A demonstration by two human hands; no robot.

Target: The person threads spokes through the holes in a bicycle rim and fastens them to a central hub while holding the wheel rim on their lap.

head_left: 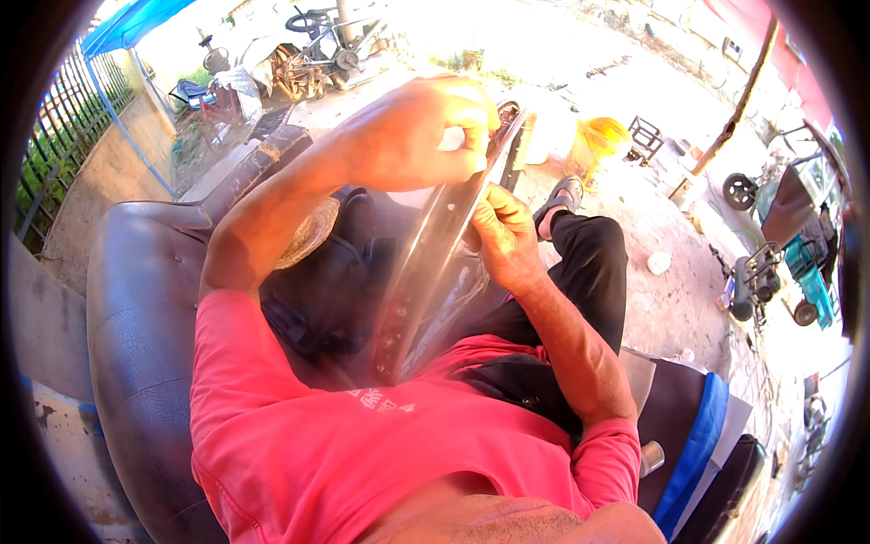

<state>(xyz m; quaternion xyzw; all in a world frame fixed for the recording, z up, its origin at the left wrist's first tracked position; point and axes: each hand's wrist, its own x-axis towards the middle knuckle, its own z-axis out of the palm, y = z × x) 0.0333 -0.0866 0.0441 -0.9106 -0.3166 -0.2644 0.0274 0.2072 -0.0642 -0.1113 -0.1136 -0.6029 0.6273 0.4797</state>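
A long, narrow, glossy brown piece (405,299), smeared by motion, slants from my lap up to the far side; small light spots run along it. What kind of thing it is, I cannot tell. My right hand (510,238) is closed on its right edge, thumb on top. Higher up, my left hand (426,136) is bent over the far end with its fingers curled in a pinch. Anything held in that pinch is hidden or washed out by glare. My left forearm reaches across in front of me, and the piece's near end meets my red shirt (362,435).
I sit in a dark padded armchair (149,335), one leg (589,272) stretched forward. A straw-coloured round thing (311,234) lies by my left forearm. Ahead stand a yellow bucket-like thing (598,140) and a bicycle (340,41). Wheeled machinery (779,263) is at the right.
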